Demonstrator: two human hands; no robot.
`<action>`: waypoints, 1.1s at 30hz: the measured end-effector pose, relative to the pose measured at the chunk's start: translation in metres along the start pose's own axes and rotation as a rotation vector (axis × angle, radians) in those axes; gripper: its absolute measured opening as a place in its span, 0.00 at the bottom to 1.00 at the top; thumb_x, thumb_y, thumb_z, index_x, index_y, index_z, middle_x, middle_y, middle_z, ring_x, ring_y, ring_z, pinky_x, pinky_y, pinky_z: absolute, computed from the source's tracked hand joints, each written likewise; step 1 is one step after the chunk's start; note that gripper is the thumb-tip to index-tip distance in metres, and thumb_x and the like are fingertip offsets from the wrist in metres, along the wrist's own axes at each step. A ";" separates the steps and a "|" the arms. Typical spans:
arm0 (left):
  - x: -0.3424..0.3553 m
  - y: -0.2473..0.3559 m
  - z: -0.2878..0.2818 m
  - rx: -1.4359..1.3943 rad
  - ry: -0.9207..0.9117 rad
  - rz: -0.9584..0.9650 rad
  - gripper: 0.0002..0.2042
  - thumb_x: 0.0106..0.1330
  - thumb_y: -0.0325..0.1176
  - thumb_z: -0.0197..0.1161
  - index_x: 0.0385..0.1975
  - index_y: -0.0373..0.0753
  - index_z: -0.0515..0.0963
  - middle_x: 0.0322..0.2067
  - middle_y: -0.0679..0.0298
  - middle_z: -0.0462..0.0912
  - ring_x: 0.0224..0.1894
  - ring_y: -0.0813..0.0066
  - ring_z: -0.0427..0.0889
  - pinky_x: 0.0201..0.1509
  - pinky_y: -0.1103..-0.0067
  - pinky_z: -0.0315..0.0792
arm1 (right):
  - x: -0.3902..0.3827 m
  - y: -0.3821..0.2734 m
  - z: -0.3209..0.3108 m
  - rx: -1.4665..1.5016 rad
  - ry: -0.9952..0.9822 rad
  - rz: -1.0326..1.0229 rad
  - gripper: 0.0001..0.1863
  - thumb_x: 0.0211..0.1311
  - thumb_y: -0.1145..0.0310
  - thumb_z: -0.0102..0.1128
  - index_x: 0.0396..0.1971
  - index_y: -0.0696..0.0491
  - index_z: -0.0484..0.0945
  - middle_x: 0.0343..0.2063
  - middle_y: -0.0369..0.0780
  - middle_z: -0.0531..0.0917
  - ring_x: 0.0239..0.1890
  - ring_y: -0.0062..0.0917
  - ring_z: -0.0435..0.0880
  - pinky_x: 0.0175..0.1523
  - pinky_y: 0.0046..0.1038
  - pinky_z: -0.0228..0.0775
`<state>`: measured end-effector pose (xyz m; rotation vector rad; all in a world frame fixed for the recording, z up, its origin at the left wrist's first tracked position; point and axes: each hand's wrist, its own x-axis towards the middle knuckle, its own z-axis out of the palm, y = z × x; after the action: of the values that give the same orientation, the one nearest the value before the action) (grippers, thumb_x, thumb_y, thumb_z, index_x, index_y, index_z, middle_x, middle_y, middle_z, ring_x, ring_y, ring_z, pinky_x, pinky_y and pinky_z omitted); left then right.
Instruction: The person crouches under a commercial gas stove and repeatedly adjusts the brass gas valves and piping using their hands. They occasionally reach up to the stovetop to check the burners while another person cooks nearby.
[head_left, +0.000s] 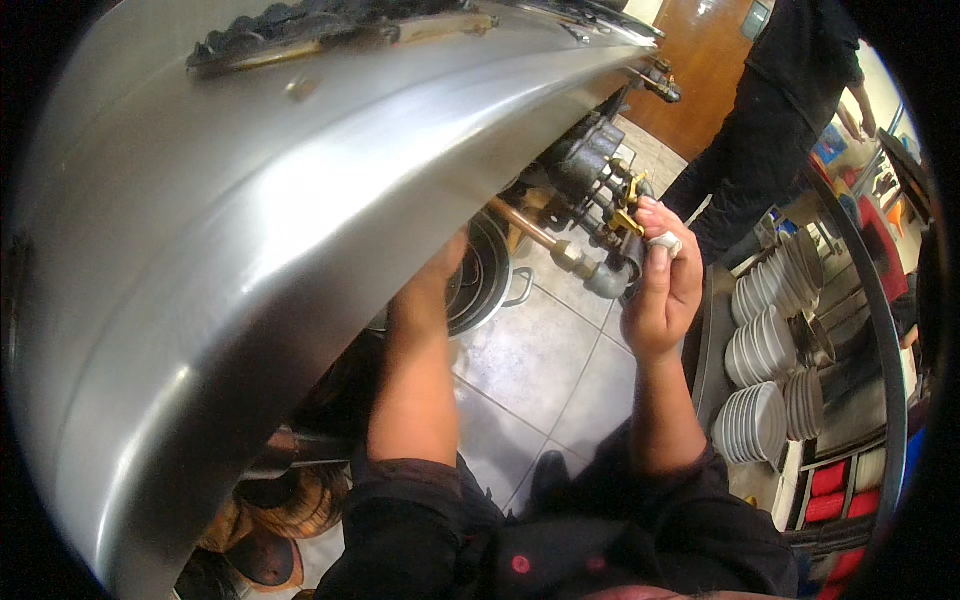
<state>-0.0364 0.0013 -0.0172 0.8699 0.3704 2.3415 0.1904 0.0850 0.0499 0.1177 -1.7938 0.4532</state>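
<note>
My right hand point(668, 275) is closed at the end of a gas pipe fitting, with a small whitish piece point(664, 241) pinched between thumb and fingers; its kind is unclear. Close to its fingertips are the brass-coloured valve levers point(628, 220) on dark, greasy burner valves. A copper pipe point(525, 225) runs from under the steel stove front point(270, 210) to a grey elbow fitting point(606, 281). My left hand point(445, 262) reaches beneath the stove's edge, beside a dark pot point(488, 285) with a side handle. The stove edge hides its fingers.
Stacked white plates point(752, 422) stand on a metal shelf point(880, 300) at the right. Another person point(770, 110) in dark clothes stands beyond the valves. Pale floor tiles point(520, 350) lie below, and blackened pans point(265, 555) sit under the stove at lower left.
</note>
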 end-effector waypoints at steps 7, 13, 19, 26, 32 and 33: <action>-0.012 -0.005 -0.022 0.463 -0.137 -0.076 0.08 0.62 0.32 0.60 0.39 0.36 0.78 0.39 0.59 0.82 0.46 0.68 0.80 0.52 0.73 0.71 | -0.022 0.015 -0.032 0.383 0.159 0.682 0.13 0.71 0.66 0.47 0.42 0.60 0.74 0.35 0.41 0.81 0.35 0.24 0.81 0.42 0.26 0.73; -0.028 -0.051 0.045 0.614 -0.362 -0.345 0.05 0.60 0.24 0.63 0.35 0.37 0.79 0.38 0.64 0.83 0.45 0.74 0.80 0.51 0.75 0.73 | -0.051 0.028 -0.035 0.421 -0.316 0.998 0.13 0.67 0.60 0.57 0.37 0.55 0.76 0.25 0.32 0.77 0.25 0.15 0.74 0.31 0.21 0.68; -0.028 -0.103 -0.008 1.055 -0.399 0.047 0.07 0.62 0.29 0.66 0.36 0.35 0.80 0.36 0.62 0.83 0.42 0.73 0.81 0.49 0.75 0.74 | -0.065 0.025 -0.031 0.355 -0.460 1.039 0.15 0.65 0.57 0.59 0.26 0.54 0.77 0.19 0.29 0.73 0.24 0.13 0.70 0.31 0.20 0.65; -0.034 -0.085 0.012 0.859 -0.349 -0.140 0.04 0.59 0.27 0.66 0.32 0.36 0.81 0.34 0.61 0.83 0.41 0.72 0.80 0.49 0.74 0.73 | -0.070 0.028 -0.038 0.455 -0.407 1.095 0.16 0.65 0.58 0.58 0.27 0.56 0.79 0.20 0.31 0.76 0.25 0.14 0.72 0.32 0.21 0.66; -0.038 -0.070 0.062 0.956 -0.421 -0.232 0.05 0.57 0.29 0.66 0.33 0.40 0.83 0.32 0.64 0.84 0.37 0.73 0.81 0.47 0.76 0.72 | -0.065 0.022 -0.040 0.318 -0.444 1.040 0.17 0.64 0.59 0.58 0.26 0.59 0.80 0.19 0.34 0.76 0.24 0.17 0.73 0.31 0.22 0.66; -0.036 -0.072 0.051 1.029 -0.436 -0.140 0.05 0.58 0.30 0.66 0.33 0.39 0.83 0.31 0.64 0.84 0.37 0.74 0.82 0.47 0.76 0.72 | -0.064 0.020 -0.039 0.305 -0.450 1.024 0.17 0.64 0.59 0.58 0.26 0.59 0.80 0.19 0.34 0.76 0.24 0.17 0.72 0.31 0.23 0.66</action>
<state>0.0510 0.0370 -0.0295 1.6881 1.4337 1.6661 0.2368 0.1078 -0.0075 -0.5591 -2.1157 1.5213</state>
